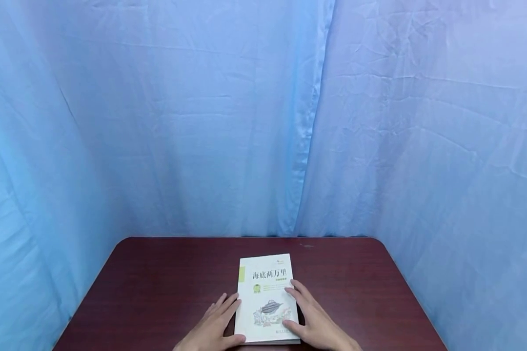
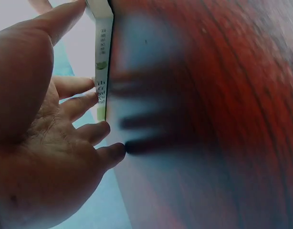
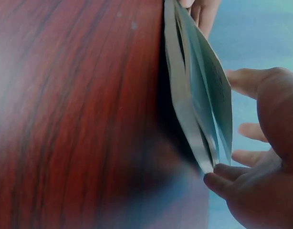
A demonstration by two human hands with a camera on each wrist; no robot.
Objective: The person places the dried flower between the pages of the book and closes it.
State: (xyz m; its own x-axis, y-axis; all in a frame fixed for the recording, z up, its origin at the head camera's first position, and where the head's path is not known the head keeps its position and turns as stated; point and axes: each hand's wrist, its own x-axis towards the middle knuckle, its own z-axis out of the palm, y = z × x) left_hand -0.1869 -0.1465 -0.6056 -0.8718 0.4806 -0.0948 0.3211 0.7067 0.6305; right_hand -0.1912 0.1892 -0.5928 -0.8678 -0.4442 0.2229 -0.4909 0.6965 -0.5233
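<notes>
A white paperback book (image 1: 265, 295) lies face up at the near middle of the dark red table, its cover showing Chinese characters and a drawing of a vessel. At its left side, my left hand (image 1: 212, 324) touches the spine (image 2: 103, 52) with relaxed fingertips, the thumb by the cover's lower left corner. My right hand (image 1: 314, 321) is spread at the opposite side, thumb and fingertips resting along the cover's right edge. In the right wrist view the page edges (image 3: 184, 109) stand slightly parted, with the front cover (image 3: 215, 90) lifted a little.
The table (image 1: 167, 282) has rounded far corners and a small pale mark near its back edge. Blue curtains (image 1: 202, 122) hang behind it and along both sides.
</notes>
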